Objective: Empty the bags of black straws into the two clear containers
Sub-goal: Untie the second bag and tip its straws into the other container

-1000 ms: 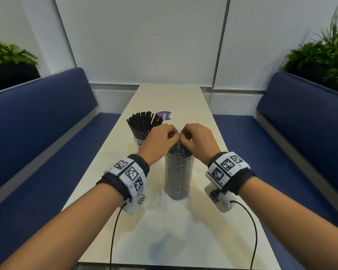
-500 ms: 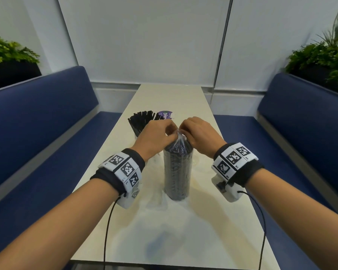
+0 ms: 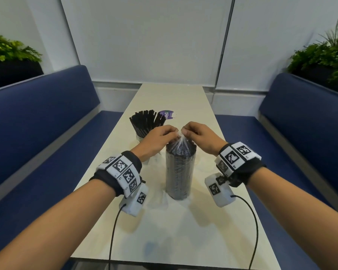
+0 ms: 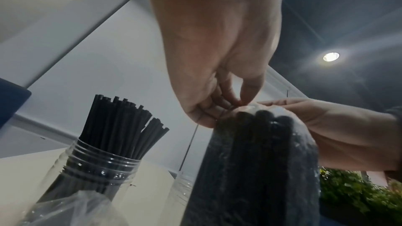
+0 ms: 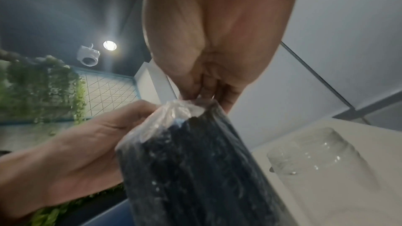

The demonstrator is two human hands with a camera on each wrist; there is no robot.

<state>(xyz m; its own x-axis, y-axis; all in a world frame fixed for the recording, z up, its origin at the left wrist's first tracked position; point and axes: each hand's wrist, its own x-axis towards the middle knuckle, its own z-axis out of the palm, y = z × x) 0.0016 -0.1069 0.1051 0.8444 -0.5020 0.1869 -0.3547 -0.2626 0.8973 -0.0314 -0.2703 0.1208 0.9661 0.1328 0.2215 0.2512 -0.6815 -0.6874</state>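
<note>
A clear plastic bag of black straws (image 3: 180,172) stands upright in the middle of the pale table (image 3: 170,230). Its gathered top is pinched from both sides by my left hand (image 3: 160,136) and my right hand (image 3: 197,133). The wrist views show the same bag (image 4: 256,169) (image 5: 195,169) with fingertips of the left hand (image 4: 230,104) and the right hand (image 5: 204,95) on the plastic neck. Behind my left hand a clear container (image 3: 141,137) (image 4: 97,169) holds loose black straws (image 3: 144,121). A second clear container (image 5: 315,157), empty, stands beyond the bag, hidden in the head view.
Crumpled clear plastic (image 4: 71,209) lies by the filled container. A purple label (image 3: 167,114) rests on the table behind it. Blue benches (image 3: 37,123) (image 3: 300,123) run along both sides, with plants (image 3: 328,55) above the backrests.
Both hands have drawn slightly apart at the bag's top and lifted a little, so the twisted plastic neck now shows between the fingertips. The bag still stands in the same spot.
</note>
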